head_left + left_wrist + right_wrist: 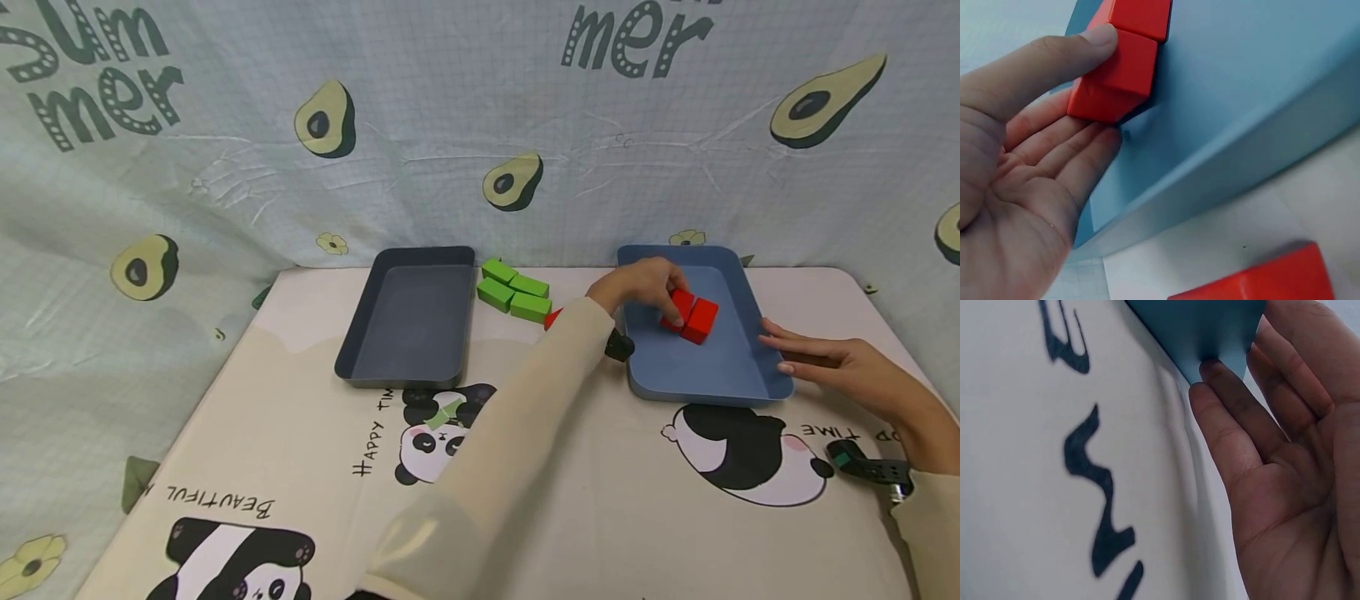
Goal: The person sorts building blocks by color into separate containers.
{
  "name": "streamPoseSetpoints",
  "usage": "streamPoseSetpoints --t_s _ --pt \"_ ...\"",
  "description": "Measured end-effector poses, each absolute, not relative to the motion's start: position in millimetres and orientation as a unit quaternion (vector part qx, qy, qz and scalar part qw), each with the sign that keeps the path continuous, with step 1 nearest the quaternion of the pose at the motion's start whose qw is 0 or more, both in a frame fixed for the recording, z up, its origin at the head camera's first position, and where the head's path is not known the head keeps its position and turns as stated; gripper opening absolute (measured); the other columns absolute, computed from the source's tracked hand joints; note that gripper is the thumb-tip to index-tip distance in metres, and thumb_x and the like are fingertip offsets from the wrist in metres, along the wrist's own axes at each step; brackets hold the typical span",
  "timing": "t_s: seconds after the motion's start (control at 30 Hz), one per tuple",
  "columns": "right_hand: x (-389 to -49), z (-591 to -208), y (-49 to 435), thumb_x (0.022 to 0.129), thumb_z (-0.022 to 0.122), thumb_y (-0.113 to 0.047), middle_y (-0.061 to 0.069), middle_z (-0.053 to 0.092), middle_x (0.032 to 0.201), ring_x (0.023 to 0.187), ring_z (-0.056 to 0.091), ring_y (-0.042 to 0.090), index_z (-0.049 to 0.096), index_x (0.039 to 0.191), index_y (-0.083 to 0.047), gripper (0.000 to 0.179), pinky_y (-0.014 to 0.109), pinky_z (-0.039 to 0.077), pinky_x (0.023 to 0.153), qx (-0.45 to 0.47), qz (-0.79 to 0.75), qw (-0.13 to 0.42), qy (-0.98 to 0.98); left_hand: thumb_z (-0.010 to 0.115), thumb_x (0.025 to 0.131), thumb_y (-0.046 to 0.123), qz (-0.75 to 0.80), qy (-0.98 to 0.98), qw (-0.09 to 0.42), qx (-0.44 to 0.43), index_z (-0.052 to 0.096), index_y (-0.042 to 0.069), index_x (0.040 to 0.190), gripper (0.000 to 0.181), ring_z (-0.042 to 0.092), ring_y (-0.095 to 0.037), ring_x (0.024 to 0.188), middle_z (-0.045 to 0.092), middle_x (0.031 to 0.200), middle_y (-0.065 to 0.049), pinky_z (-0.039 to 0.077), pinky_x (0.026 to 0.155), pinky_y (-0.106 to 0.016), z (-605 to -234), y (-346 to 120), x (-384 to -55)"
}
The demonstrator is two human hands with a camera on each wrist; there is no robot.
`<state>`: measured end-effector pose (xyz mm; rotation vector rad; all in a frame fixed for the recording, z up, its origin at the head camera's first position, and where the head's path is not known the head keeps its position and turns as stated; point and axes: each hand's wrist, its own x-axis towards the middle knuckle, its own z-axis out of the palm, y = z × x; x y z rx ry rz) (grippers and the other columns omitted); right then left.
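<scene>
My left hand [647, 282] reaches into the blue tray [723, 371] on the right and pinches a red block [1124, 70] between thumb and fingers. A second red block [701, 322] sits against it, inside the same tray. In the left wrist view, the thumb lies on the held block's top edge while fingertips reach under its side. My right hand [843, 364] is at the tray's right wall, its fingers extended and fingertips touching the outside. Another red block [1272, 280] lies on the table outside the tray, mostly hidden behind the left forearm in the head view.
Several green blocks [530, 307] lie grouped between the trays, near the table's back edge. A dark grey tray [408, 321] stands to their left with nothing in it. The panda-print tablecloth [600, 500] meets an avocado-print sheet [420, 192] at the back.
</scene>
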<state>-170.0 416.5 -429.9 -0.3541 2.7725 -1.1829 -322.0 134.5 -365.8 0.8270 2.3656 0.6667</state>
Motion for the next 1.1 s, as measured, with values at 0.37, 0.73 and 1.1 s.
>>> streamPoseSetpoints --t_s 0.37,0.73,1.1 --pt "-170 -429 413 0.101 0.066 -0.022 -0.035 0.035 0.15 0.124 0.028 -0.028 0.056 0.146 -0.009 0.048 -0.004 0.028 0.094 -0.111 -0.39 0.07 0.911 0.08 0.089 0.024 0.24 0.866 0.236 0.369 0.052 0.01 0.149 0.067 0.047 -0.01 0.137 0.053 0.15 -0.001 0.041 0.103 -0.012 -357 109 -318" --pt "-170 -428 416 0.101 0.066 -0.023 -0.035 0.034 0.15 0.124 0.028 -0.028 0.056 0.146 -0.01 0.048 -0.005 0.027 0.094 -0.108 -0.387 0.07 0.913 0.074 0.093 0.006 0.275 0.855 0.186 0.4 0.053 0.002 0.144 0.055 0.055 -0.026 0.133 0.055 0.146 -0.014 0.049 0.103 -0.022 -339 46 -292" --pt "-169 -430 414 0.102 0.065 -0.021 -0.034 0.033 0.152 0.126 0.027 -0.028 0.055 0.147 -0.01 0.048 -0.005 0.026 0.093 -0.119 -0.383 0.064 0.914 0.07 0.093 -0.002 0.332 0.874 0.189 0.3 0.057 0.002 0.141 0.05 0.062 -0.031 0.123 0.057 0.144 -0.016 0.058 0.091 -0.028 -336 -20 -262"
